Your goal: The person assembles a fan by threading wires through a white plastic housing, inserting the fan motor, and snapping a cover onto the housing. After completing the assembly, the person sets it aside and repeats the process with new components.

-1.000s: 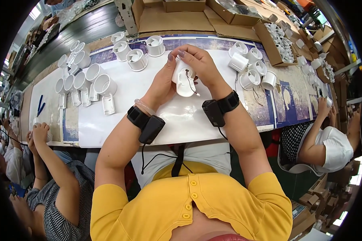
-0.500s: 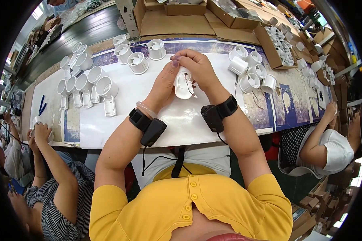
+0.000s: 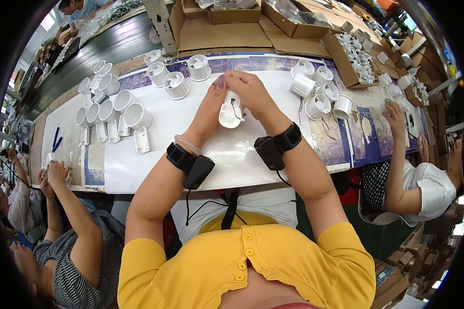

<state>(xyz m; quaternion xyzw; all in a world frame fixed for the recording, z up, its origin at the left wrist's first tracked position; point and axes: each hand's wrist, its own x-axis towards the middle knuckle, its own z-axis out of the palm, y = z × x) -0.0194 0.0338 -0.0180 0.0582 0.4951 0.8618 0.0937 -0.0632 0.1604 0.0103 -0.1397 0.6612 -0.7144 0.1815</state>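
Between my two hands is a white plastic housing (image 3: 230,117), with its open, hollow side showing. Thin dark and reddish wires lie inside it, and one end reaches the lower right rim. My left hand (image 3: 210,105) wraps the left side of the housing. From the right, my right hand (image 3: 251,95) closes around the upper part, its thumb and fingers meeting my left hand's at the top. What the fingertips pinch there is hidden. White paper (image 3: 191,149) covers the table beneath.
White cups with attached brackets (image 3: 137,117) stand in a group at left. Several round white housings (image 3: 176,86) sit beyond my left hand, more (image 3: 318,105) at right with loose wires. A cardboard box (image 3: 351,62) holds small white parts. Blue-handled pliers (image 3: 56,139) lie far left; co-workers sit either side.
The white housing has tipped a little in my hands, and its wire end sits closer to the rim. At right, a co-worker's hand has risen toward the white parts.
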